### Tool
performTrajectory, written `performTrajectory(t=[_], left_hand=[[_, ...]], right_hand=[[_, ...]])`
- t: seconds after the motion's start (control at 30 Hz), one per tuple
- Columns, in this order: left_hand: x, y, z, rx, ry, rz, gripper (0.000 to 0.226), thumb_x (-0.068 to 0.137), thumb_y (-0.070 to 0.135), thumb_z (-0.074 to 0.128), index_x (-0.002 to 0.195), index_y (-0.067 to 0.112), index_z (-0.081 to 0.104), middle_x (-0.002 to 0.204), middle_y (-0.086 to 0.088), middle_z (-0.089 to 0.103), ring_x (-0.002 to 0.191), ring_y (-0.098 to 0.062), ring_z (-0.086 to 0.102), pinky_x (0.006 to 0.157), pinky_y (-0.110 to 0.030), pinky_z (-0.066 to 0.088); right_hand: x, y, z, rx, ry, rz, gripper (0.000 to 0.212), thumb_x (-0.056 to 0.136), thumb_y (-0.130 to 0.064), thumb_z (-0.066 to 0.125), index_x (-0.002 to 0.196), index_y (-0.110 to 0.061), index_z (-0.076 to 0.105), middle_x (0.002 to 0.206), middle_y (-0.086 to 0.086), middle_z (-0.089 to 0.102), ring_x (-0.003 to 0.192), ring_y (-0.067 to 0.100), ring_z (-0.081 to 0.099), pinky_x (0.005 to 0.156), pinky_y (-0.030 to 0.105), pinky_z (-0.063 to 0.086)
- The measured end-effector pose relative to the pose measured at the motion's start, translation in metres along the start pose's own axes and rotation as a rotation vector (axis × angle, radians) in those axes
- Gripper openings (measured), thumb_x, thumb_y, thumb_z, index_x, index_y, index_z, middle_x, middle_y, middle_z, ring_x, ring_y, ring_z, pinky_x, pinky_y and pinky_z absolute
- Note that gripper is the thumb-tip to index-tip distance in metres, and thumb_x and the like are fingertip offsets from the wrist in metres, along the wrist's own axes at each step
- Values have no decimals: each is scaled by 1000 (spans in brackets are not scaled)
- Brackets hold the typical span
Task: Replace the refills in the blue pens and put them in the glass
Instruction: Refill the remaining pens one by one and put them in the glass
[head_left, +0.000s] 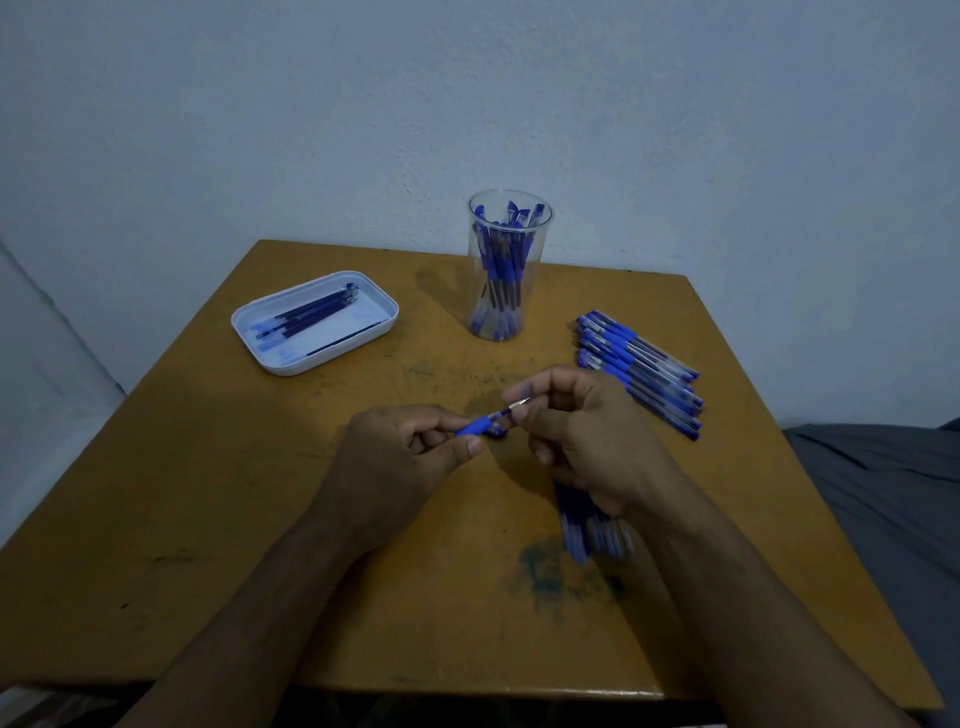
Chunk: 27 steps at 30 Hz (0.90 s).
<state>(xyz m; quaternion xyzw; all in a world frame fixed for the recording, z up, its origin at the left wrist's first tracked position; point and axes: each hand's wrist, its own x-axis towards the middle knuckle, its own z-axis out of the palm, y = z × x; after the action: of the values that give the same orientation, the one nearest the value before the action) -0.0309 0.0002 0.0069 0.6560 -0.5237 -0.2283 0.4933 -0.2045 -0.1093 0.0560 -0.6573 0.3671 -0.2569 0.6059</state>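
My left hand (410, 447) grips a blue pen (475, 425) by its rubber grip, above the middle of the table. My right hand (587, 436) pinches the pen's metal tip end (521, 404), where a thin refill shows between the two hands. A clear glass (509, 270) at the back centre holds several blue pens upright. Several more blue pens (639, 369) lie in a row on the right. A blurred bundle of refills (592, 525) lies on the table partly under my right hand.
A white tray (280, 358) at the back left holds several dark refills. The brown wooden table (260, 519) has ink stains near its centre and front. A pale wall stands behind, and grey cloth (883, 493) lies off the table's right edge.
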Motion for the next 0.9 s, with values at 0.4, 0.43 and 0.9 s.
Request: performTrajectory(t=[0.4,0.43,0.9], left_hand=[[2,2,-1,-7,15,-29,14,87,31,77,101,33,77,71,-1,70,66,-30,63,59,-46,51],[2,2,-1,-7,16,-26,14,87,31,77,101,34,77,71,-1,70,66,-29,64,60,-46,51],[1,7,-2,3,25,-11,15,87,32,75,100,39,73,72,0,71,66,-29,66,62,-54,53]], right_hand=[[-2,4,12,37,231,-81,24,84,-13,81,98,-13,62,66,1,70,45,13,53,36,23,37],[-2,5,13,29,243,-90,23,84,-14,82,97,-13,63,64,0,69,44,12,53,36,23,37],[-2,10,22,-9,320,-105,12,85,-18,81,92,-15,71,61,0,65,47,12,55,39,25,42]])
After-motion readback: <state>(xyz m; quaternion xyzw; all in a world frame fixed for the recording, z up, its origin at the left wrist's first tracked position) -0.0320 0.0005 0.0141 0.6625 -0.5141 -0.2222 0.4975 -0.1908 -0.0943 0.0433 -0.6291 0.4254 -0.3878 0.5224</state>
